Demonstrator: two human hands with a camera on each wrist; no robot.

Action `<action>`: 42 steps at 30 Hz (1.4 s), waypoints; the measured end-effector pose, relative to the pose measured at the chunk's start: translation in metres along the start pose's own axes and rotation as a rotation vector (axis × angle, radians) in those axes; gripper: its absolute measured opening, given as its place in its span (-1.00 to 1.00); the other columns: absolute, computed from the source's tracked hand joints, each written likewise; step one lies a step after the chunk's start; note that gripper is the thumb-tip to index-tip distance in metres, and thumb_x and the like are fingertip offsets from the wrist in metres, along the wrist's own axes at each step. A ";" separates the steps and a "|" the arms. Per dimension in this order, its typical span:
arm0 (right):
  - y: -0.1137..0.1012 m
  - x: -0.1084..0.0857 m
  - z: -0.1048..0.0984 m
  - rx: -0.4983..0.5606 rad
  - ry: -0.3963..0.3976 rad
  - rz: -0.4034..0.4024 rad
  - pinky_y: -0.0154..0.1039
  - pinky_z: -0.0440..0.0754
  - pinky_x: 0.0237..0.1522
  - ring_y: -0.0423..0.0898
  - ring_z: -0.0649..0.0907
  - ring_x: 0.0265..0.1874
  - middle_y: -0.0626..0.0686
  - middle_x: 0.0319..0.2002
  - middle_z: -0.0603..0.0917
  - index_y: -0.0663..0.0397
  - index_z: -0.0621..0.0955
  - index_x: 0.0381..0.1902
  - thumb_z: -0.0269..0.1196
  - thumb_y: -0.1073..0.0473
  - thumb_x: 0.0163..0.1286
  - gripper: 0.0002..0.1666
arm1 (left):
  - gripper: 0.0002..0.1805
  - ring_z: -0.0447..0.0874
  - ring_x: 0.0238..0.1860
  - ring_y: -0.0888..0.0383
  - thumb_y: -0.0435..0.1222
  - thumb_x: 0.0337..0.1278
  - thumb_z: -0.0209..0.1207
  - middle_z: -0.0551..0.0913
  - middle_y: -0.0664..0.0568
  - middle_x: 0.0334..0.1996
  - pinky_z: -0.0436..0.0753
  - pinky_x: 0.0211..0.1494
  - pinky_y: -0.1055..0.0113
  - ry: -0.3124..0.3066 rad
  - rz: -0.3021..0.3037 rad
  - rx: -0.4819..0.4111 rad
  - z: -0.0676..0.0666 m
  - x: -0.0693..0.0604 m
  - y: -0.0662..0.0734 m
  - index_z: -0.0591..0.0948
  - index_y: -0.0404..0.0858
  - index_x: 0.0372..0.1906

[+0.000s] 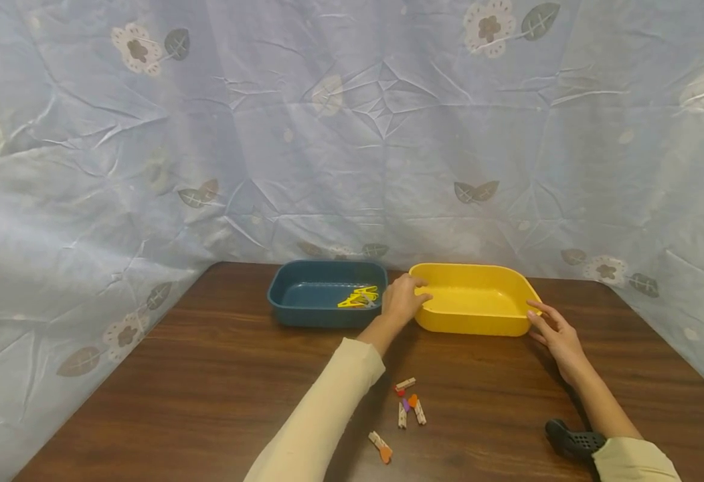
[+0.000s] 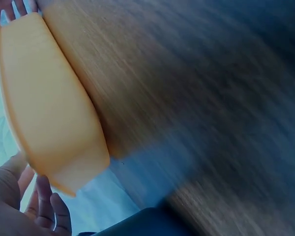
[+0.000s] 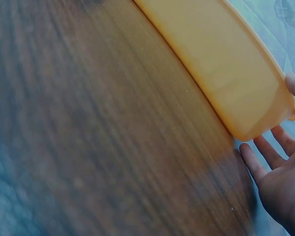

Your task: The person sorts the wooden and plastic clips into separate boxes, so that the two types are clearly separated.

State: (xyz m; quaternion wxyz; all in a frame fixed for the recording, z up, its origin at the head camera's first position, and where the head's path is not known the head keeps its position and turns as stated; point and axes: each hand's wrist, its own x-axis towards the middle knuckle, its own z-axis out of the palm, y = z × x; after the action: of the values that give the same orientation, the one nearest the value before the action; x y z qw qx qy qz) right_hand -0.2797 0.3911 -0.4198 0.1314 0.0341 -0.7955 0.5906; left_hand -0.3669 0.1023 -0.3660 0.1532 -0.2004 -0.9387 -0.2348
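Observation:
A yellow rectangular basin (image 1: 472, 325) stands on the table between my two hands. My left hand (image 1: 401, 298) is at its left end, thumb and fingers spread about the rim. At the right end, my right hand (image 1: 563, 341) has its thumb by the rim. The right wrist view shows the fingers (image 3: 269, 152) spread and fairly straight beside the end wall. From the left wrist, the basin's side (image 2: 54, 98) and the loosely bent left fingers (image 2: 45, 201) are visible. Whether either hand bears any weight of the basin cannot be told.
Left of the yellow basin stands a dark blue basin (image 1: 322, 317) with yellow clips (image 1: 358, 296) inside. Several small wooden clothespins (image 1: 420, 412) with coloured hearts lie on the brown table (image 1: 219, 388) in front. A patterned cloth (image 1: 352, 167) hangs behind.

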 end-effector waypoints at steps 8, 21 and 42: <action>-0.002 0.000 0.004 0.005 0.006 0.016 -0.45 0.51 -0.14 -0.42 0.38 -0.09 0.37 0.30 0.01 0.05 0.22 0.36 -0.01 -0.08 0.42 -0.36 | -0.76 0.54 -0.38 0.28 -0.14 0.03 0.29 0.66 0.14 -0.25 0.49 -0.39 0.49 -0.028 0.138 -0.221 -0.020 -0.019 -0.010 0.71 -0.12 -0.19; -0.001 -0.001 -0.001 -0.025 0.005 0.000 -0.44 0.51 -0.13 -0.41 0.39 -0.09 0.36 0.28 0.04 0.04 0.22 0.36 -0.03 -0.10 0.43 -0.36 | -0.74 0.49 -0.47 0.36 -0.31 0.08 0.25 0.65 0.16 -0.32 0.46 -0.37 0.55 -0.599 0.435 -0.414 -0.038 -0.075 -0.039 0.66 -0.19 -0.08; 0.000 -0.001 0.000 -0.009 0.001 0.003 -0.44 0.50 -0.12 -0.44 0.39 -0.10 0.36 0.27 0.04 0.01 0.24 0.36 -0.02 -0.09 0.43 -0.38 | -0.90 0.48 -0.34 0.36 -0.29 -0.06 0.35 0.53 0.32 -0.48 0.41 -0.24 0.60 -0.676 0.562 -0.207 -0.037 -0.088 -0.051 0.68 -0.14 -0.38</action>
State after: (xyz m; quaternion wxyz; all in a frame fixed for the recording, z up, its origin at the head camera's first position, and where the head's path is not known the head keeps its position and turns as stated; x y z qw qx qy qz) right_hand -0.2781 0.3909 -0.4198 0.1312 0.0320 -0.7981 0.5872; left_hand -0.3062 0.0158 -0.3875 -0.1251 -0.5273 -0.8167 -0.1983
